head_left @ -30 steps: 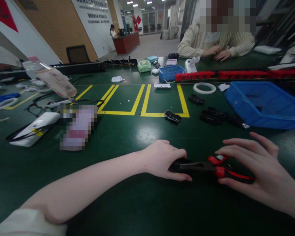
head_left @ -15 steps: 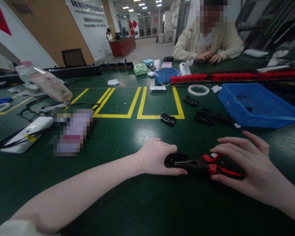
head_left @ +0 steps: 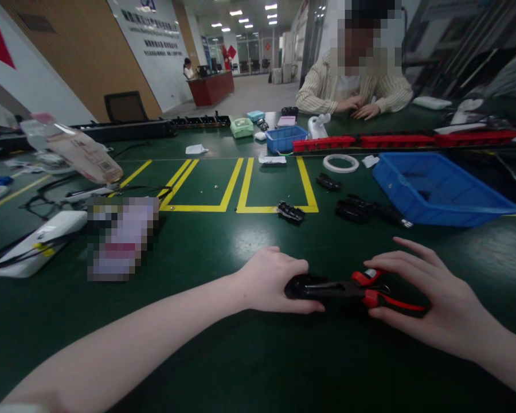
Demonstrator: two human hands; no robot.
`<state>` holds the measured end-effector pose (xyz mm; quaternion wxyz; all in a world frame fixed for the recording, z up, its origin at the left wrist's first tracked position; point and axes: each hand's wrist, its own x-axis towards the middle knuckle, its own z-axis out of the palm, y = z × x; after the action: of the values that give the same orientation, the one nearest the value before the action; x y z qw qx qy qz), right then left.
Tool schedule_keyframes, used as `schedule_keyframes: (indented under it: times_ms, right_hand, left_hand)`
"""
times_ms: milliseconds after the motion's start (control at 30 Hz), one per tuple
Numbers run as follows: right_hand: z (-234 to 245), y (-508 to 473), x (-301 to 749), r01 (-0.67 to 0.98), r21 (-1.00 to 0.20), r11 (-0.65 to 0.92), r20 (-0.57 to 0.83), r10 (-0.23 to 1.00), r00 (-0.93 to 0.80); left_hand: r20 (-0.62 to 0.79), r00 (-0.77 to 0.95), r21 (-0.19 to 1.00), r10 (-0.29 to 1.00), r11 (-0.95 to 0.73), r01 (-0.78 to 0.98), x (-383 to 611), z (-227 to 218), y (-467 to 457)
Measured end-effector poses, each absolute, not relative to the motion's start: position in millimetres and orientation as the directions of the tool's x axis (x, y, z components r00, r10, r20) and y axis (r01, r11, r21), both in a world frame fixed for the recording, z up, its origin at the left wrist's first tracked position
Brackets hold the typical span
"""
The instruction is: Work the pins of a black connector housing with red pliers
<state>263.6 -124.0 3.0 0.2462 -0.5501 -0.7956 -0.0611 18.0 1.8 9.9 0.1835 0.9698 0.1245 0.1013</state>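
My left hand (head_left: 275,281) rests low on the green table (head_left: 223,355), its fingers curled round a small black part (head_left: 301,285). My right hand (head_left: 421,298) wraps over the red handles of a pair of pliers (head_left: 370,291). The dark jaws of the pliers reach left and meet the black part. Both hands lie at the near middle of the table.
Several black parts (head_left: 291,211) lie near yellow tape lines (head_left: 241,189). A large blue bin (head_left: 438,189) stands at the right, a small blue bin (head_left: 286,138) farther back beside red strips (head_left: 395,140) and a white tape ring (head_left: 340,163). Across the table sits a person in a striped shirt (head_left: 356,92).
Both hands keep the same hold on the black part and the pliers. The view has tilted down slightly, so the far things sit lower in the picture.
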Motion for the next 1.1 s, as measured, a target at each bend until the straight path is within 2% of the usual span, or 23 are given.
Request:
schedule_keyframes:
  times_ms: [400, 833, 1100]
  right_hand:
    - [4.0, -126.5, 255.8, 0.894, -0.249, 0.372, 0.445, 0.864, -0.236]
    - [6.6, -124.7, 261.2, 0.925, -0.091, 0.369, 0.512, 0.814, -0.274]
    - [6.2, -125.7, 261.9, 0.923, -0.111, 0.367, 0.510, 0.819, -0.264]
  left_hand:
    - [0.162, 0.949, 0.407, 0.269, -0.895, 0.184, 17.6, 10.1, 2.9]
    - [0.140, 0.956, 0.397, 0.260, -0.899, 0.186, 18.3, 11.9, 2.9]
    - [0.120, 0.963, 0.396, 0.241, -0.901, 0.176, 18.7, 12.4, 2.8]
